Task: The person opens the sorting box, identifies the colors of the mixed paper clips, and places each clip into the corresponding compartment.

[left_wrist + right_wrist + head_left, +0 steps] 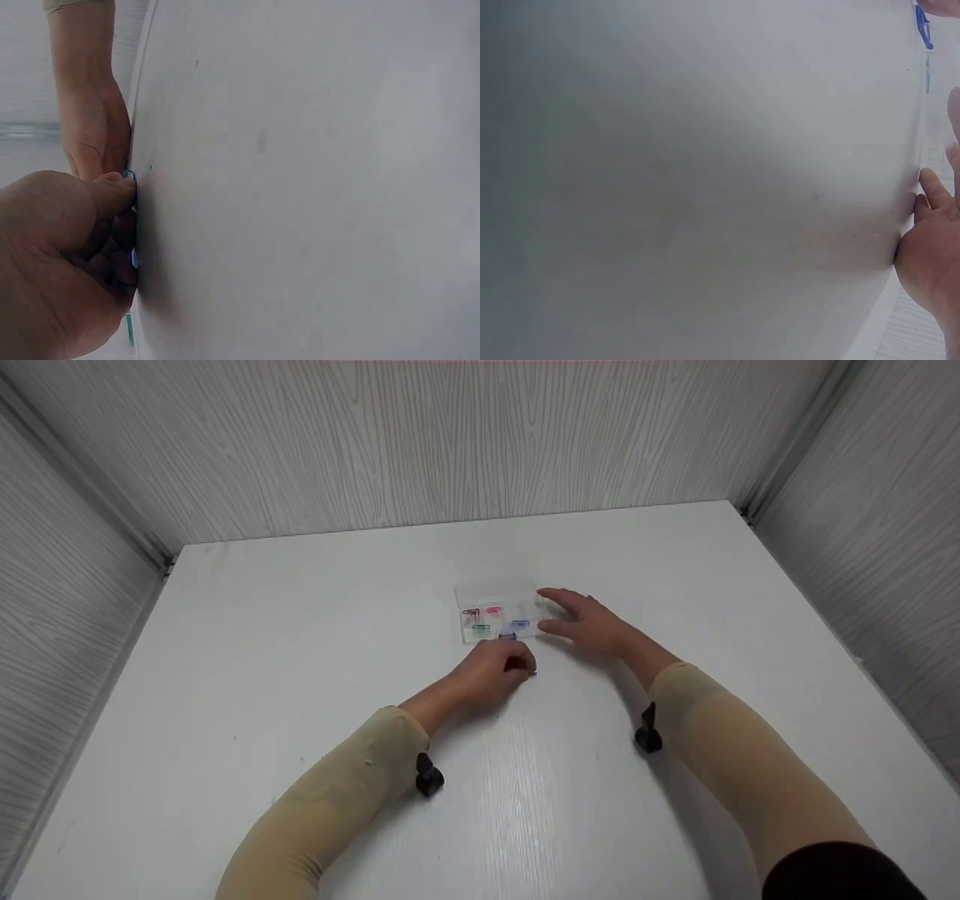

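A clear, shallow plastic box (491, 589) with compartments stands on the white table, holding red paper clips (471, 613), pink paper clips (493, 610), green paper clips (481, 628) and blue paper clips (520, 623). Just in front of it, my left hand (489, 673) pinches a small blue paper clip (130, 174) low over the tabletop. Another dark blue clip (508, 637) shows at the box's front edge, partly behind the knuckles. My right hand (592, 624) is at the box's right end, thumb and fingers spread apart. Whether its fingertips touch the box, I cannot tell.
The white table (337, 607) extends to all sides of the box. Behind it rises a wood-grain panel (450, 442), with more panels at left and right. Black wrist devices (429, 780) hang from both sleeves.
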`<state>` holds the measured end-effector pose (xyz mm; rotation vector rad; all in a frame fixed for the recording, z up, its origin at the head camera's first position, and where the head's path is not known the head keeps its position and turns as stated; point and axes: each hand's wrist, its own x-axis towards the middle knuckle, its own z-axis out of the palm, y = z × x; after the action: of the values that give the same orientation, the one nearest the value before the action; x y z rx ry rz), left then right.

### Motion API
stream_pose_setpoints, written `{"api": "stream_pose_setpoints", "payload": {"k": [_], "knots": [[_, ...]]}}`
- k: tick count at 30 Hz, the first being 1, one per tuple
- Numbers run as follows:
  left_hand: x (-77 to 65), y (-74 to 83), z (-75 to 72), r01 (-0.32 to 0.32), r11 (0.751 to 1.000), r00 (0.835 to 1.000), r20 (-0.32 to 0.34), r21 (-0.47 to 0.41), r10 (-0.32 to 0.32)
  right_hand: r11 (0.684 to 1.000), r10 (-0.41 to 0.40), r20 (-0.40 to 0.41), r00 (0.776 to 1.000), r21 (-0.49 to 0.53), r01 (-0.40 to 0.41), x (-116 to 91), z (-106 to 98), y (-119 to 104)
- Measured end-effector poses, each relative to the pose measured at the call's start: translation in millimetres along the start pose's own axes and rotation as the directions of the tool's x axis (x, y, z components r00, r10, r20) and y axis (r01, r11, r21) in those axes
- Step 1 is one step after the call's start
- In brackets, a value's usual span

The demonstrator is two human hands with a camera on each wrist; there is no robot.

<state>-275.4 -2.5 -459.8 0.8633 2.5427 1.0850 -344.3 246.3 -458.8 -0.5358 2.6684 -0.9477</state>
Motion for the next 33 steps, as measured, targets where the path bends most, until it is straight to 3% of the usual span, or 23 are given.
{"api": "stream_pose_setpoints", "payload": {"k": [9,17,22,33], "knots": [[-1.5,-0.5,-5.0,-0.008,0.998,0.999,-0.042,-0.061,0.005,1.000,0.020,0.001,1.000,0.011,-0.020,-1.2,-0.1,-1.5],[6.0,7.7,-22.9,-0.053,0.995,0.977,-0.213,-0.086,0.033,1.000,0.004,0.001,1.000,0.011,-0.004,-0.9,-0.6,-0.8],[13.2,9.9,-32.5,-0.019,0.991,0.964,-0.265,-0.129,-0.016,1.000,0.003,-0.002,1.000,0.010,-0.003,-1.2,-1.7,-2.1],[29.7,0.6,-36.0,0.025,0.993,0.951,-0.304,-0.114,-0.059,0.999,0.005,-0.009,1.000,0.037,-0.004,-0.8,0.4,-1.6]]}}
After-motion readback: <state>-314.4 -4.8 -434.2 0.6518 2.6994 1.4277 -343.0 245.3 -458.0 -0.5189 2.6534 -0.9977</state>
